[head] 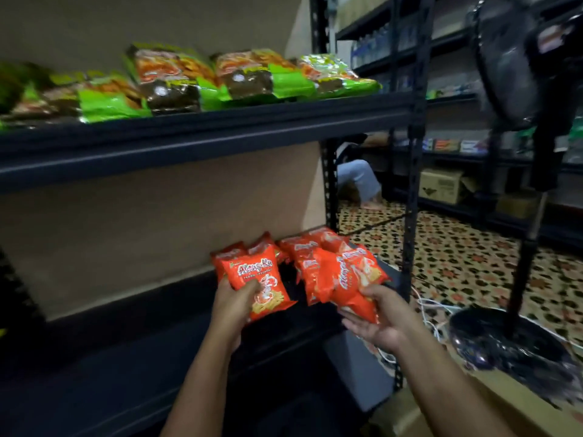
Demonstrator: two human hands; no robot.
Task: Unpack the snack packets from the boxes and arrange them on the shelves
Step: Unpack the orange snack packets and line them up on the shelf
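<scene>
A left hand grips one orange packet and a right hand holds several more over the lower shelf, where the loosely held, slippery bunch could spill floorward.

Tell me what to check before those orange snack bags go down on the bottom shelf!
1. Left hand has a firm hold on its orange packet: ok, the thumb lies across the front.
2. Right hand has a firm hold on its orange packets: ok, they sit gripped in the palm, several at once.
3. Free space on the lower shelf left of the orange pile: ok, the dark board shows bare.
4. Orange pile tidy: not ok, packets lean at different angles.
5. Upper shelf free for more: not ok, green packets fill its front.
6. Packets left in the box: cannot tell.
</scene>
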